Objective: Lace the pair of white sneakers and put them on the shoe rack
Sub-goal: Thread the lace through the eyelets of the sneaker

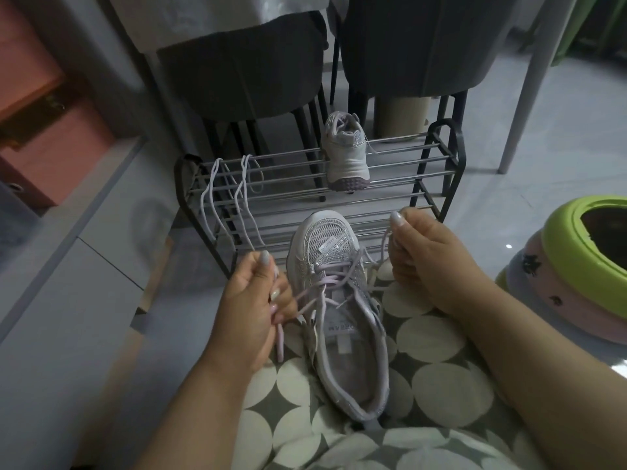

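Person seen from head cam: 2 bare forearms, no sleeves, watch or bracelets visible; left hand (252, 300) and right hand (431, 256) both w/ long, rounded nails in a pale, glossy, pearl-like polish. No rings visible on either hand. Lap and torso at bottom of view covered by a garment (437, 385) in grey-green fabric printed w/ large cream circles set in rows, the gaps btwn circles forming 4-pointed star shapes; the cloth is soft and lightly creased, cut off by the lower frame edge.
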Tool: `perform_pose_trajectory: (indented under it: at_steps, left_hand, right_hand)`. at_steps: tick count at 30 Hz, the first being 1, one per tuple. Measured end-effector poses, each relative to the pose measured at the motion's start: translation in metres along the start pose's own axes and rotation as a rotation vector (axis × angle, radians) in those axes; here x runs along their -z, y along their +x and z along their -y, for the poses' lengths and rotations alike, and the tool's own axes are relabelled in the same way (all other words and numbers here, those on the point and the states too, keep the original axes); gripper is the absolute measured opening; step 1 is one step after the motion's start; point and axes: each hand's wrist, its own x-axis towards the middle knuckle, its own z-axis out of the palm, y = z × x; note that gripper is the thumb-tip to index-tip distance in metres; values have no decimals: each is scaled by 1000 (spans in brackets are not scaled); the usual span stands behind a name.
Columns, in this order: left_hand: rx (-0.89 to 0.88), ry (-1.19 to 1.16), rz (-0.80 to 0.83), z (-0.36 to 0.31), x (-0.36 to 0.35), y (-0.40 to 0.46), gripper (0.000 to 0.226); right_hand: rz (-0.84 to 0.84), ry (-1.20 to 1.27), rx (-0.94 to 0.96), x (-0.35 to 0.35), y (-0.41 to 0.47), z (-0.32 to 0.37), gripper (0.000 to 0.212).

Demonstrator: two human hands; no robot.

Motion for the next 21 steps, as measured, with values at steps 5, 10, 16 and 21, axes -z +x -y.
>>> perform_pose_trajectory:
  at_steps: [5,10,16,21]
  left_hand:
    - [-10,511,16,6,2,-2,31]
    - [-161,1077,25,4,2,-7,37]
    - [-68,982,205,0,-3,-8,47]
    - [61,723,217,-4,-10,-10,49]
  right_hand:
    - [68,-736,165,-2,-3,-4,24]
    - [256,-1181,195,-8,-10,1,45]
    - [281,-1110,172,-12,-9,3,41]
    - [320,-810,63,-16,-11,8,40]
